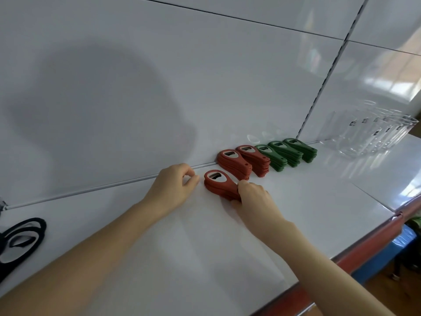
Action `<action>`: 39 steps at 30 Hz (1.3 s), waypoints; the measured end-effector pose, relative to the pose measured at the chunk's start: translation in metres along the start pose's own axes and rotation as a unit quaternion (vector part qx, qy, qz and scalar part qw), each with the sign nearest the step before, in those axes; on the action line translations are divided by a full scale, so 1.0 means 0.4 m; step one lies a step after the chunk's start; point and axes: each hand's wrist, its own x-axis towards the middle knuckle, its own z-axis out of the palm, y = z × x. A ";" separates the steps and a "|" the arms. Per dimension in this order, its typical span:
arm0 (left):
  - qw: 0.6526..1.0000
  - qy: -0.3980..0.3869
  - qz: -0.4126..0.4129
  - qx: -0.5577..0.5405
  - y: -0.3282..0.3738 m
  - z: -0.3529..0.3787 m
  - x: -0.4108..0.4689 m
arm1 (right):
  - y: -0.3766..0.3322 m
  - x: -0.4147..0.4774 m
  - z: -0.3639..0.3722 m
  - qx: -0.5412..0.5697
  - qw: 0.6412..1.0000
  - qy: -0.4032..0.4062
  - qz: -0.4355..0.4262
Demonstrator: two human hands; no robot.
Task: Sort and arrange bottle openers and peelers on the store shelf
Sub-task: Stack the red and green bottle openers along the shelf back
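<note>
A small stack of red bottle openers (pixel 217 181) lies on the white shelf (pixel 296 213), a little in front of the back panel. My right hand (pixel 252 197) grips the handle end of this stack. My left hand (pixel 175 185) rests just left of the stack's head, fingers curled with their tips apart, holding nothing. Behind, along the back panel, two more stacks of red openers (pixel 241 161) stand beside three stacks of green openers (pixel 284 152). No peelers are recognisable.
Clear glass containers (pixel 373 135) stand on the shelf at the far right. Black looped items (pixel 20 238) lie at the left edge. The shelf's front edge has a red strip (pixel 364 247); something blue (pixel 396 245) sits below it.
</note>
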 end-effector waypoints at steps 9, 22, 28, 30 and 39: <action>0.989 -0.024 0.069 0.127 -0.067 -0.003 -0.044 | -0.048 0.095 0.029 0.005 0.998 0.060 0.034; 0.989 -0.020 0.064 0.132 -0.067 -0.005 -0.047 | -0.029 0.080 0.036 0.036 0.990 0.127 -0.046; 0.990 -0.019 0.058 0.131 -0.070 -0.003 -0.046 | -0.019 0.095 0.041 -0.002 0.987 0.148 -0.064; 0.990 -0.020 0.057 0.128 -0.071 -0.002 -0.046 | -0.017 0.095 0.039 0.011 0.987 0.143 -0.068; 0.990 -0.015 0.057 0.128 -0.072 -0.002 -0.047 | -0.008 0.102 0.046 0.027 0.994 0.077 -0.079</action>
